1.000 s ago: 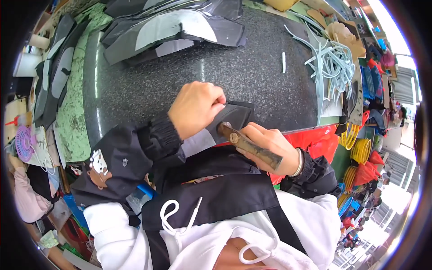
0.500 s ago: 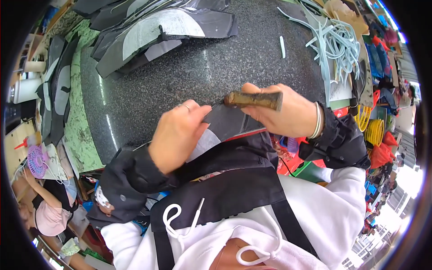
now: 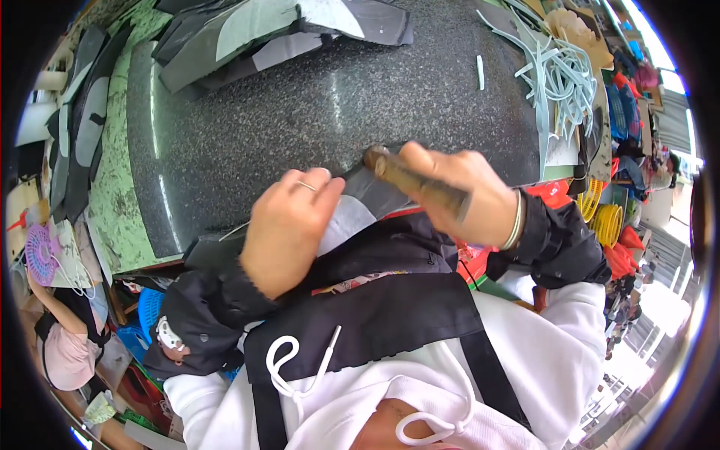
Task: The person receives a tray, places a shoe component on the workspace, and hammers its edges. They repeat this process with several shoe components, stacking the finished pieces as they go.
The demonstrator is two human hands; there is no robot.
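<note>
A worn, brownish hammer (image 3: 414, 178) is gripped in my right hand (image 3: 480, 193). Its rounded end points left and sits over the far edge of a dark grey flat piece (image 3: 369, 193) with a pale grey rounded patch. I cannot tell whether the hammer touches it, and its handle is hidden by my hand. My left hand (image 3: 286, 229), with a ring on one finger, is closed at the left part of that piece, fingertips along its edge. The piece lies at the near edge of a speckled black stone slab (image 3: 270, 127).
Similar dark pieces with pale patches (image 3: 255, 37) are stacked at the far left, and more (image 3: 82, 135) lie on the green table edge. A tangle of pale blue strips (image 3: 566, 86) lies far right; one short strip (image 3: 481, 73) is apart. Another person (image 3: 67, 352) sits at lower left.
The hammer has tilted, its rounded end now further to the left and its other end nearer me. My left hand has stayed close to the piece. The whole view has shifted slightly.
</note>
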